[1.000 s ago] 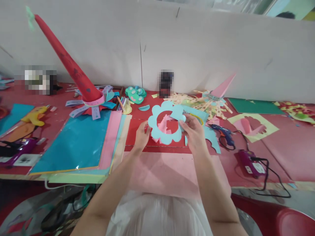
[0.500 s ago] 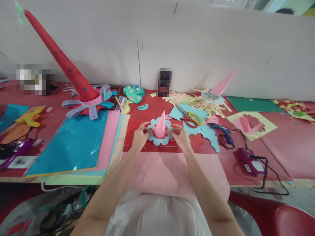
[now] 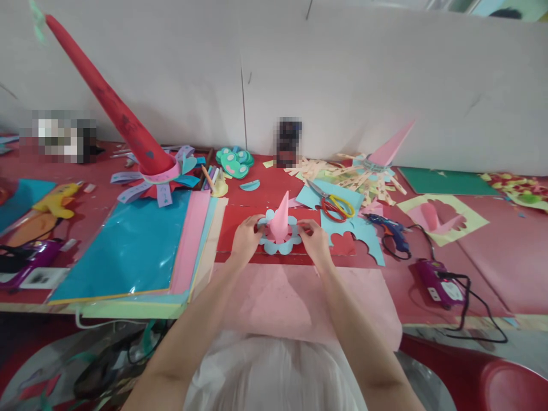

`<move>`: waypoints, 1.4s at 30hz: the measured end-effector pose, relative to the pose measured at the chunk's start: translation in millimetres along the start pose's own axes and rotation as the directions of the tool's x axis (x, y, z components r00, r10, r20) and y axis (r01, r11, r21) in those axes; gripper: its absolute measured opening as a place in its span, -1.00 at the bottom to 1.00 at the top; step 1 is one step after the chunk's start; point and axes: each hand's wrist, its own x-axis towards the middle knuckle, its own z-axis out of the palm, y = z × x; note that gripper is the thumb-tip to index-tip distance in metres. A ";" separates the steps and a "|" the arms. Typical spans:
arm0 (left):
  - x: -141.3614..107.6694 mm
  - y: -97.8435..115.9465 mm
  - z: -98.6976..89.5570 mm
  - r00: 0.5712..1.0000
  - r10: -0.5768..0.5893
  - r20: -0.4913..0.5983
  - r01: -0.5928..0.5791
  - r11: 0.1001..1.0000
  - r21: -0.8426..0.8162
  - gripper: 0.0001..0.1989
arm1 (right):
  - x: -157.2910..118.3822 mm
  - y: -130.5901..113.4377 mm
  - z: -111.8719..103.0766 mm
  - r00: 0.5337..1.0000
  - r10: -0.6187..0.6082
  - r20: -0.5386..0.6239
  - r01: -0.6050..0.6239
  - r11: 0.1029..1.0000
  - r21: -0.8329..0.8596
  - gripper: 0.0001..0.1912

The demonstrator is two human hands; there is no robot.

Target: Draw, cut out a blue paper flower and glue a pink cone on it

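A light blue scalloped paper ring [image 3: 277, 248] lies on red paper in front of me, with a pink paper cone [image 3: 281, 221] standing upright in its middle. My left hand [image 3: 249, 237] pinches the ring's left edge between thumb and fingers. On the opposite side, my right hand [image 3: 314, 240] pinches the right edge. Scissors [image 3: 336, 206] with red and yellow handles rest on blue paper beyond my right hand.
A tall red cone [image 3: 115, 108] and blue sheets [image 3: 128, 245] are at the left. To the right are a glue gun [image 3: 391, 231], a purple power strip [image 3: 439, 283] with black cable, a second pink cone [image 3: 391, 145] and cut paper. A wall stands behind.
The view has shifted slightly. Both hands still hold the ring's edges, and the cone leans a little more to the right.
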 end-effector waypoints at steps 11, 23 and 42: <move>2.9 0.8 2.5 0.996 0.071 -0.055 -0.068 0.996 0.062 -0.67 | 1.3 1.2 4.8 0.998 0.061 0.002 -0.061 0.996 -0.069 -0.78; -5.5 -0.2 4.7 0.920 0.163 0.356 -0.292 0.892 0.346 -0.31 | -3.6 -2.1 4.8 1.000 0.027 -0.011 -0.028 0.992 -0.126 -0.73; -8.0 -3.0 8.7 0.905 0.140 0.402 -0.320 0.847 0.425 -0.38 | -7.6 13.2 26.3 0.896 -0.335 0.292 0.444 0.687 -0.575 -0.49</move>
